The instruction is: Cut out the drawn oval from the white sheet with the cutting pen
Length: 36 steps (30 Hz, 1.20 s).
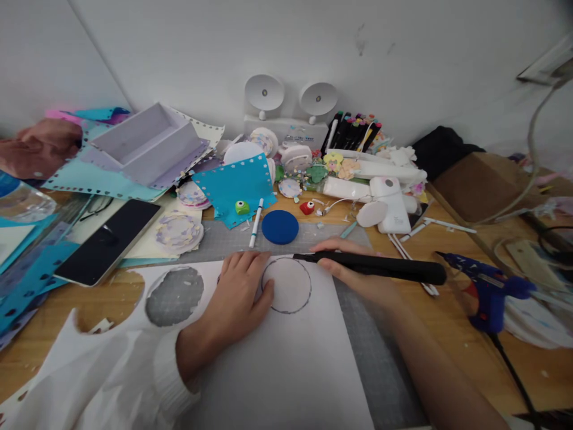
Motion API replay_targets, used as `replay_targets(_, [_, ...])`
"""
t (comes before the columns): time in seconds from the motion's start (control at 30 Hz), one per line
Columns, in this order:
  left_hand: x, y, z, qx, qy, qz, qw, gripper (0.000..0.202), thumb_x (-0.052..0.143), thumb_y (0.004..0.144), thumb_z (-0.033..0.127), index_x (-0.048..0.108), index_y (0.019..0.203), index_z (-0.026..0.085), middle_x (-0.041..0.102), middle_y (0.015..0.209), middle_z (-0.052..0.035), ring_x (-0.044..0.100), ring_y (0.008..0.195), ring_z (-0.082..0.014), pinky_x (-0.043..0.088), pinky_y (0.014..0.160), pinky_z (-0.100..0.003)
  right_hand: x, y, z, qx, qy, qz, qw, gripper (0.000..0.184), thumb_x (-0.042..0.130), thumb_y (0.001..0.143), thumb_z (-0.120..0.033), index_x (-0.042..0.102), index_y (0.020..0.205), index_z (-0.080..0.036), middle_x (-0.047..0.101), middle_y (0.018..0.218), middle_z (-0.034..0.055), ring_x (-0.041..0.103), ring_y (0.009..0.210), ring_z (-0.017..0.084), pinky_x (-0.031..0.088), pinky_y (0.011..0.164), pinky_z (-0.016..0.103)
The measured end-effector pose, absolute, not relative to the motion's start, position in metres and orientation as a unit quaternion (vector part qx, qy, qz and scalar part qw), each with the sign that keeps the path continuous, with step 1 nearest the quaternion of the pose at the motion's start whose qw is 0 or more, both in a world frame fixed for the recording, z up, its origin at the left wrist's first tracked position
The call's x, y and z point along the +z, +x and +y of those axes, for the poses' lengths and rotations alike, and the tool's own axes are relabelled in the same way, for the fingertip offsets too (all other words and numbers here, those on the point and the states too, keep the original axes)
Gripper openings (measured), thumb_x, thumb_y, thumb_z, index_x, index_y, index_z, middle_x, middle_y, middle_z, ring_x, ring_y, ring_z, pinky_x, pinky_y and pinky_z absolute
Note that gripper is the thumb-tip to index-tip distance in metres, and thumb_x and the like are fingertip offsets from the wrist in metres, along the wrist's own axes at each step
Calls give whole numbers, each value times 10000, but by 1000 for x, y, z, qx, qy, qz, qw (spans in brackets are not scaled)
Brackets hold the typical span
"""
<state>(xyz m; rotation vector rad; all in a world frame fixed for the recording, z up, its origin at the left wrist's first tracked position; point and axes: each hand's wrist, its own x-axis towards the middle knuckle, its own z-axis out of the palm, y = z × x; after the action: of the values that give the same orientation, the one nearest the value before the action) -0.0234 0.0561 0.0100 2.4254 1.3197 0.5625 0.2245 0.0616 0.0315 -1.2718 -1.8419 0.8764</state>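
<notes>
My left hand lies flat, fingers spread, on a white paper sheet just left of a pencilled circle. My right hand grips a long black pen-like tool lying nearly level, its tip at the circle's upper right edge. Two round holes show in the sheet further left. A blue disc and a white marker lie just beyond the sheet on the grey cutting mat.
A black phone lies at left, a blue glue gun with cord at right. Behind are teal punched paper, a green punch, a lilac tray, a marker set, white devices and a brown box.
</notes>
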Motion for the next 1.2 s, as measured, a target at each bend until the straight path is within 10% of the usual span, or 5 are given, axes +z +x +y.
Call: replay_targets(1.2, [8, -19, 52, 169, 852, 472, 150, 406, 450, 888, 222, 512, 1268, 95, 547, 1181, -163, 473, 1095, -320, 421, 933, -508, 29, 219, 65, 381, -527, -698, 300, 154, 551, 914, -367, 640, 954, -247, 674, 964, 7, 612, 941, 194, 489, 842, 302])
